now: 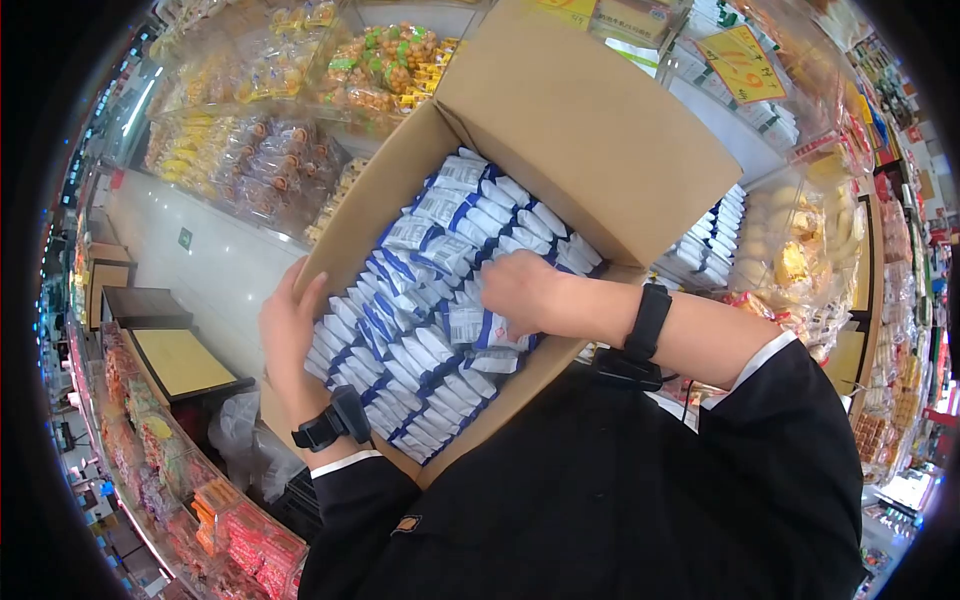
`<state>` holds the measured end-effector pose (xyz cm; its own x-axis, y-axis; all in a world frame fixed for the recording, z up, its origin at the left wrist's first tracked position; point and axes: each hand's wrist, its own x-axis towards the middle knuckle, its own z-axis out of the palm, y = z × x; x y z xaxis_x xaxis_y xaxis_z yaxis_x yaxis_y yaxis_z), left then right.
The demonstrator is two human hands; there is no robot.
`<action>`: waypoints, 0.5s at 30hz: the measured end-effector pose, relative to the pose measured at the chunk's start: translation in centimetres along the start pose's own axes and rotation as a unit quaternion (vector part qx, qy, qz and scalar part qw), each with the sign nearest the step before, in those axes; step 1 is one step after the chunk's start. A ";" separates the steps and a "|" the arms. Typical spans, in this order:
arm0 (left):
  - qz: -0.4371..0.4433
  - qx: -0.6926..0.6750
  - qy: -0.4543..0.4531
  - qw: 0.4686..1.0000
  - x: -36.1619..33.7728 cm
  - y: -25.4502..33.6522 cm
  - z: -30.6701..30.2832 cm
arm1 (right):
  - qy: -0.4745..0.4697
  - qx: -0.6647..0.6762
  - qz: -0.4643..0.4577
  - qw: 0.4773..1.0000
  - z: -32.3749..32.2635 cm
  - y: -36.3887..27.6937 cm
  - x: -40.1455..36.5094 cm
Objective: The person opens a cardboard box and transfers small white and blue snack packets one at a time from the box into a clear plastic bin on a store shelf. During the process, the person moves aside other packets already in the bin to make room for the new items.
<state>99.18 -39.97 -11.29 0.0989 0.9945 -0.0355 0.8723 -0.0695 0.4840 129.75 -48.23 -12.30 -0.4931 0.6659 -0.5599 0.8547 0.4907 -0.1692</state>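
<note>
An open cardboard box (590, 120) is tilted in front of me, filled with rows of small blue-and-white wrapped packets (420, 355). My left hand (290, 325) grips the box's left wall, with the thumb over the rim. Inside the box, my right hand (520, 292) is closed among the packets at the right side. Its fingers are curled onto a packet, though the fingertips are partly hidden. Packets near that hand lie loose and askew, while those farther off stand in tight rows.
Clear bins of wrapped snacks (275, 165) stand behind the box on the left. A bin of similar blue-and-white packets (712, 240) sits to the right, beside bagged bread (790, 245). A yellow price sign (742, 63) hangs at upper right. Red-wrapped goods (250, 550) lie lower left.
</note>
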 end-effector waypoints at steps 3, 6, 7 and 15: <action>0.006 0.005 0.005 1.000 0.1 -0.4 0.2 | 0.134 -0.053 -0.087 0.986 1.8 -0.1 0.4; 0.046 -0.021 0.001 0.999 0.2 -1.0 0.3 | 0.186 -0.051 -0.067 0.979 0.9 -1.9 -0.7; 0.043 -0.027 -0.013 0.999 0.2 -0.8 0.1 | 0.201 -0.035 -0.072 0.976 1.8 -2.2 -0.1; 0.076 -0.034 -0.024 0.996 0.4 -0.9 0.1 | 0.294 0.208 -0.101 0.928 -1.3 -0.9 -4.5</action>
<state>98.46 -39.51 -11.81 0.2517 0.9678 0.0023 0.8109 -0.2122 0.5453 130.96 -50.90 -8.57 -0.5497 0.8346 0.0354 0.6633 0.4618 -0.5889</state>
